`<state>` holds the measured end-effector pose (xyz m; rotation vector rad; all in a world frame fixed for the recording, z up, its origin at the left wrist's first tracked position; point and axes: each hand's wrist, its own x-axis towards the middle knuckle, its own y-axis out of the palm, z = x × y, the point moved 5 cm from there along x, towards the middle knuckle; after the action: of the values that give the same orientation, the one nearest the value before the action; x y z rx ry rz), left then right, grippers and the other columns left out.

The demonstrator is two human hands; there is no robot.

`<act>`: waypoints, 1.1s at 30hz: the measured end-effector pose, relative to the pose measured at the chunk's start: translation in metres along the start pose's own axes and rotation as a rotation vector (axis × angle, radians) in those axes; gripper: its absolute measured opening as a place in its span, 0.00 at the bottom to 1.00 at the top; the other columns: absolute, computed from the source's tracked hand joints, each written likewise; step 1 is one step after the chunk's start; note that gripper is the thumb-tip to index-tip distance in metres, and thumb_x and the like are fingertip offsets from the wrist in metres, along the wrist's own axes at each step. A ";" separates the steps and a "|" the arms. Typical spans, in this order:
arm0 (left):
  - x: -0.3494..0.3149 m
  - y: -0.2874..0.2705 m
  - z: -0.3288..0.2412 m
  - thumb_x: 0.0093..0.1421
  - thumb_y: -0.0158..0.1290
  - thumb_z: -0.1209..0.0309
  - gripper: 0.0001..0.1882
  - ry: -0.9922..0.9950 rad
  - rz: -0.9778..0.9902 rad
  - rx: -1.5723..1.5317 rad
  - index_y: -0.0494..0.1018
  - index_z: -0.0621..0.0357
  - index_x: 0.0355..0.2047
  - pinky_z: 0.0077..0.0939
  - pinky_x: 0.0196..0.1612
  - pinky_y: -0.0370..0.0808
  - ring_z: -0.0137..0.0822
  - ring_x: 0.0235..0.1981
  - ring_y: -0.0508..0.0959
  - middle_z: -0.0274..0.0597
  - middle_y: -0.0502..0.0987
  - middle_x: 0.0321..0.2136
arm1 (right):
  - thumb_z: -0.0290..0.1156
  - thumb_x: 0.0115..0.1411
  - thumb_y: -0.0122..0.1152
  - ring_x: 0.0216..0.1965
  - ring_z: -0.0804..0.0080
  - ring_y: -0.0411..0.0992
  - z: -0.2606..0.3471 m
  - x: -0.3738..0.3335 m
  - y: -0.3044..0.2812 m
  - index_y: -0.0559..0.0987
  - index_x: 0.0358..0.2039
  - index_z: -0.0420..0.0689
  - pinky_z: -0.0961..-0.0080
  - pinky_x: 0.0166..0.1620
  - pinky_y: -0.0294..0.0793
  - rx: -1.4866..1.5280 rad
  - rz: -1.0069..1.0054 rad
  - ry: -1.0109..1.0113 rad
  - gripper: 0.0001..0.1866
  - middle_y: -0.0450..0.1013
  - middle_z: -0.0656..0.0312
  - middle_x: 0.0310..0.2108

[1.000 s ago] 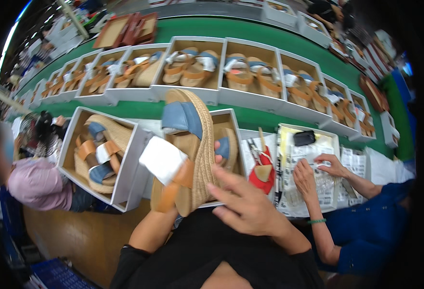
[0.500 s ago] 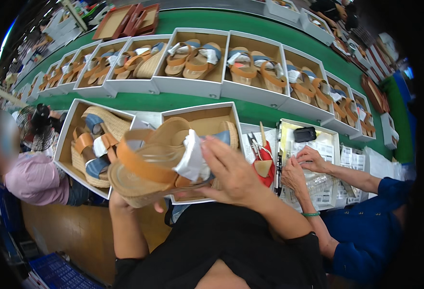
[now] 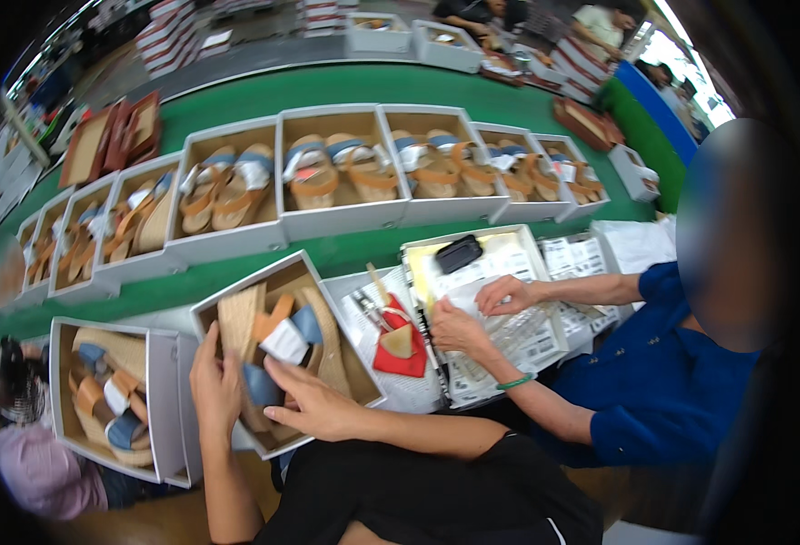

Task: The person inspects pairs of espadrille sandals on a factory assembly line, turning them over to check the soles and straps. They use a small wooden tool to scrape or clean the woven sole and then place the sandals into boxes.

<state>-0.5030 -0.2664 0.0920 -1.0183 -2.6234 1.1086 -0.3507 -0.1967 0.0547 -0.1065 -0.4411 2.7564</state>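
Observation:
A wedge sandal pair (image 3: 327,363) with tan and blue straps and white wrapping lies in the white box (image 3: 370,397) before me. My left hand (image 3: 213,377) is at the box's left side, its fingers stretched upward beside a woven wedge sole. My right hand (image 3: 322,400) reaches over the near edge with thumb and fingers apart, touching the sandal near its blue strap. Whether either hand bears any weight is hidden. To the left, a second white box (image 3: 171,404) holds another sandal pair (image 3: 114,400) of the same kind.
Across the green table (image 3: 236,91) runs a row of open boxes (image 3: 341,211) with similar sandals. Right of my box are a red pouch (image 3: 402,359) with tools and a tray (image 3: 556,341) of label sheets, where a co-worker's hands (image 3: 462,327) work. Brown lids (image 3: 91,150) lie far left.
The sandal that both hands held up is now down in the box, with my hands around it. My view has turned to the right, so the boxes appear farther left.

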 end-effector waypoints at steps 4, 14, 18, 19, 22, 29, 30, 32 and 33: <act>-0.031 -0.008 0.016 0.63 0.52 0.73 0.23 0.276 -0.252 0.000 0.68 0.65 0.58 0.38 0.54 0.70 0.50 0.54 0.73 0.60 0.69 0.57 | 0.43 0.64 0.56 0.51 0.50 0.70 0.031 -0.028 -0.067 0.64 0.62 0.35 0.62 0.53 0.70 -0.223 -0.253 -0.104 0.32 0.66 0.47 0.55; -0.077 0.053 0.120 0.63 0.56 0.70 0.29 -0.232 0.354 -0.701 0.58 0.65 0.61 0.30 0.58 0.65 0.35 0.52 0.69 0.43 0.69 0.53 | 0.38 0.66 0.48 0.25 0.42 0.73 -0.021 -0.036 -0.092 0.67 0.62 0.48 0.50 0.33 0.72 -0.466 -0.324 0.230 0.25 0.73 0.43 0.22; -0.082 0.053 0.096 0.60 0.56 0.75 0.31 -0.203 0.319 -0.941 0.56 0.63 0.61 0.28 0.57 0.67 0.33 0.52 0.70 0.41 0.69 0.52 | 0.35 0.64 0.54 0.36 0.51 0.77 0.063 -0.009 -0.125 0.72 0.58 0.43 0.63 0.41 0.75 -0.423 -0.319 0.068 0.23 0.76 0.46 0.34; -0.077 0.053 0.085 0.59 0.56 0.77 0.31 -0.146 0.292 -0.936 0.56 0.63 0.61 0.28 0.56 0.67 0.33 0.52 0.70 0.41 0.69 0.52 | 0.34 0.63 0.55 0.42 0.53 0.77 0.075 -0.004 -0.133 0.70 0.60 0.42 0.66 0.46 0.74 -0.357 -0.322 0.009 0.24 0.76 0.47 0.42; -0.044 0.062 0.051 0.55 0.54 0.83 0.33 -0.059 0.253 -1.192 0.56 0.62 0.61 0.28 0.56 0.67 0.34 0.53 0.70 0.40 0.69 0.52 | 0.24 0.59 0.57 0.65 0.58 0.60 0.080 -0.001 -0.150 0.58 0.65 0.34 0.67 0.64 0.59 0.022 -0.602 -0.230 0.34 0.58 0.44 0.65; 0.022 0.075 -0.055 0.58 0.53 0.80 0.33 0.329 0.072 -1.097 0.54 0.61 0.62 0.31 0.57 0.67 0.35 0.55 0.68 0.40 0.66 0.54 | 0.29 0.65 0.55 0.61 0.63 0.58 0.033 0.025 -0.123 0.41 0.69 0.37 0.68 0.62 0.62 0.487 -0.398 0.213 0.41 0.53 0.48 0.63; 0.031 0.072 -0.068 0.59 0.54 0.78 0.34 0.411 0.065 -1.015 0.52 0.61 0.64 0.32 0.58 0.67 0.36 0.57 0.67 0.41 0.65 0.56 | 0.29 0.65 0.55 0.56 0.65 0.65 0.029 0.031 -0.135 0.46 0.68 0.37 0.70 0.59 0.66 0.367 -0.431 0.357 0.37 0.61 0.50 0.57; 0.041 0.051 -0.098 0.60 0.57 0.73 0.43 0.465 0.129 -0.950 0.44 0.59 0.69 0.34 0.60 0.65 0.39 0.61 0.63 0.45 0.59 0.63 | 0.26 0.64 0.47 0.43 0.68 0.73 0.027 0.051 -0.169 0.60 0.59 0.40 0.70 0.45 0.80 0.506 -0.682 0.211 0.23 0.69 0.54 0.44; 0.049 0.049 -0.092 0.59 0.61 0.64 0.45 0.585 0.091 -0.920 0.47 0.59 0.69 0.37 0.62 0.63 0.47 0.64 0.63 0.56 0.59 0.65 | 0.29 0.63 0.44 0.38 0.68 0.76 0.025 0.068 -0.188 0.65 0.50 0.40 0.68 0.39 0.81 0.528 -0.633 0.165 0.15 0.71 0.56 0.41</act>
<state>-0.4826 -0.1566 0.1189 -1.3149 -2.5268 -0.4571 -0.3560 -0.0124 0.1363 -0.0488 0.2669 2.1255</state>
